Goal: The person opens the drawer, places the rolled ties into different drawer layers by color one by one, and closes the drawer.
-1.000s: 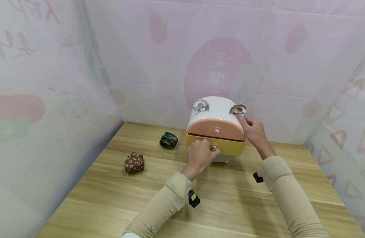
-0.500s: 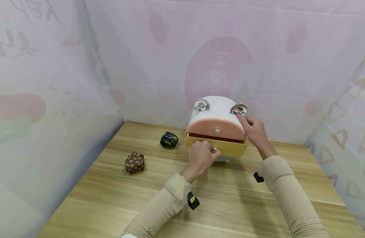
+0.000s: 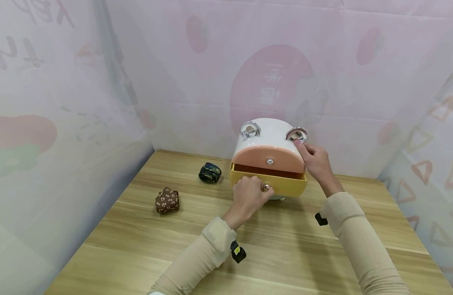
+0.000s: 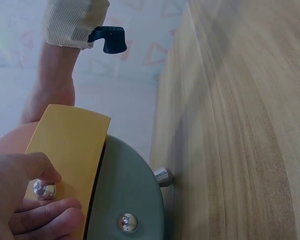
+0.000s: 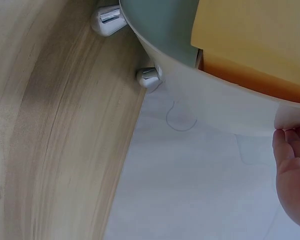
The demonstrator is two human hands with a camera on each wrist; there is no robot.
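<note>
A: So, where were your hands at that point?

B: Your left hand (image 3: 250,194) had its fingers (image 4: 37,215) curled round the small metal knob (image 3: 265,187) on the yellow drawer (image 3: 285,185), pinching it. Your right hand (image 3: 315,162) rested against the right side of the box (image 3: 270,135), fingers fairly straight, fingertips up by the right chrome ring (image 3: 296,134), holding nothing.

A: And what had changed over the last second?

B: The drawer had come out a little. A second earlier only a thin dark slit showed between it and the pink drawer (image 3: 268,157) above; now the gap was wider, and you could see the orange inside (image 3: 267,170). Your left hand had drawn back toward you with the knob. Your right hand had hardly moved, and the box had stayed put.

A: What did that mean for the job?

B: I'd judge you were midway through pulling: the drawer stood partly open, not far enough to show its floor. The right hand seemed to be bracing the box so that it wouldn't slide on its chrome feet (image 5: 149,77).

A: Anything else about?

B: The box sat at the back of the table (image 3: 137,246), near the wall. To its left lay a dark roll (image 3: 210,173), and nearer you a brown flowered bundle (image 3: 167,200), both well apart from your hands.
</note>
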